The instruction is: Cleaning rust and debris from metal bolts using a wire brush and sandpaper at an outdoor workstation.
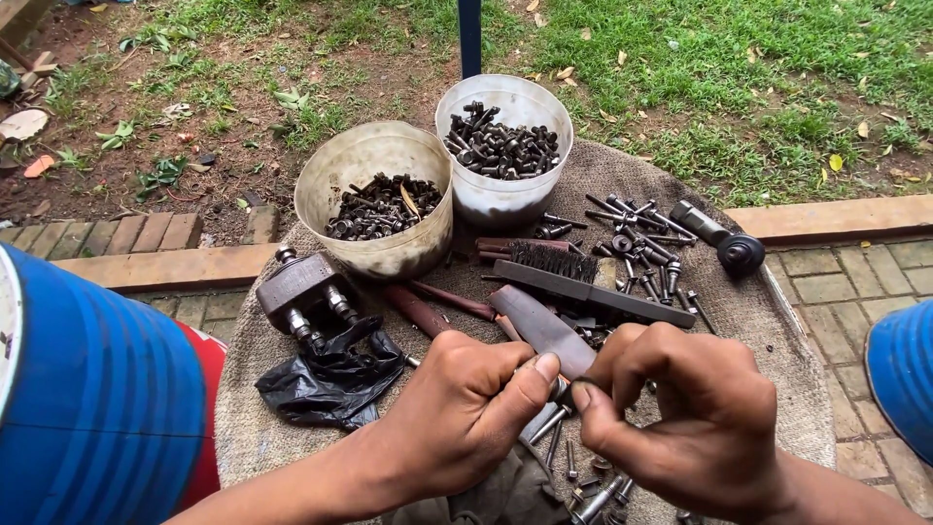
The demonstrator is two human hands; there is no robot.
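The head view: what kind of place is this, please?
Probably an outdoor yard workspace: grass and brick paving surround a burlap-covered table, with two tubs of bolts and a wire brush.

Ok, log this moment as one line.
left hand: pinching small bolt | right hand: pinching same bolt | nearby: wire brush, two tubs of bolts

Two tubs [375, 199] [503, 146] of bolts are standing far on the sacking [777, 389]. A wire brush [583, 277] is lying right, a black bag [330, 379] left, blue drums [97, 389] flanking.
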